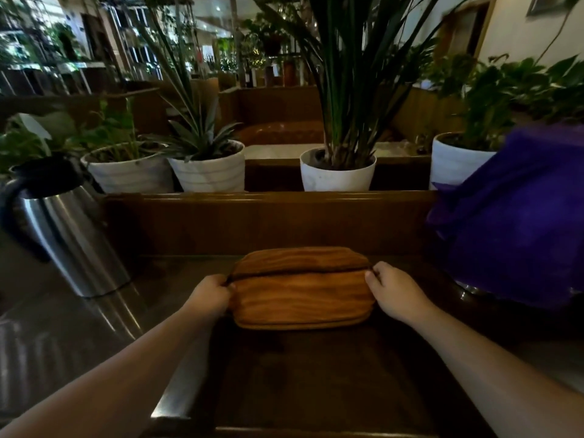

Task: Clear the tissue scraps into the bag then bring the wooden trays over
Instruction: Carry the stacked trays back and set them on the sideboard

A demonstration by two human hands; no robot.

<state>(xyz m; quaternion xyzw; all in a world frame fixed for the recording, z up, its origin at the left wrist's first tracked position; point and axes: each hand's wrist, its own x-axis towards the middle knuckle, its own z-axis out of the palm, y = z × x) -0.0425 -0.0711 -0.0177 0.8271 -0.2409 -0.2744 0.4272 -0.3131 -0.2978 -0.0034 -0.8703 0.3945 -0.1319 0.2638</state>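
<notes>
Two stacked wooden trays, orange-brown with rounded corners, sit at the far end of a dark wooden surface in front of me. My left hand grips their left end and my right hand grips their right end, fingers curled over the edges. A purple bag stands at the right, bulging and partly over a shiny rim. No tissue scraps are visible.
A steel thermos jug with a black handle stands at the left on a glossy table. Behind a dark wooden ledge stand several white plant pots with tall green plants.
</notes>
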